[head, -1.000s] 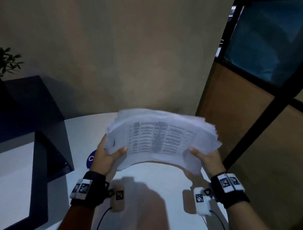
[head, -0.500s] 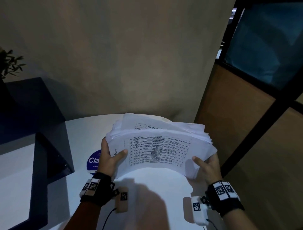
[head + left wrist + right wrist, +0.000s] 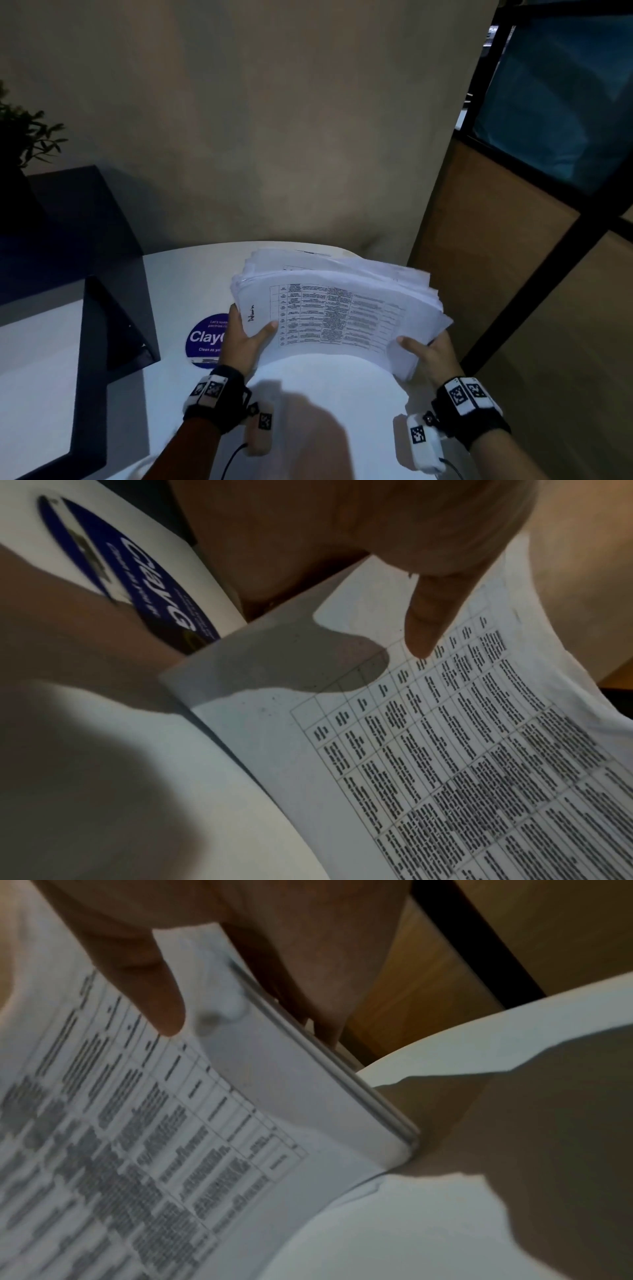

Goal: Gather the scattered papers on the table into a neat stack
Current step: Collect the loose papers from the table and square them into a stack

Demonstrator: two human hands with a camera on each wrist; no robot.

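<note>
1. At the far left edge a leafy plant (image 3: 24, 137) rises above a dark, block-shaped unit (image 3: 78, 219).
2. Next to that unit lies the white worktop (image 3: 178, 284). A round blue sticker (image 3: 205, 337) lies flat on it, partly hidden behind the left hand (image 3: 245, 342).
3. The left hand grips the left edge of the stack of papers (image 3: 339, 308), with the thumb laid on the top sheet and the fingers tucked underneath, out of sight.
4. The stack is held over the far middle of the worktop and tilted towards the person.
   - Its edges are uneven, and several sheets stick out at the back.
   - The top sheet carries a printed table and a handwritten word near its left edge.
   - The near edge bows up in the middle. Whether the far edge touches the worktop cannot be told.
5. The right hand (image 3: 430, 356) grips the stack's near right corner, thumb on top and fingers curled beneath.
6. Farthest right stands wood panelling (image 3: 507, 274) crossed by black frame bars.
</note>
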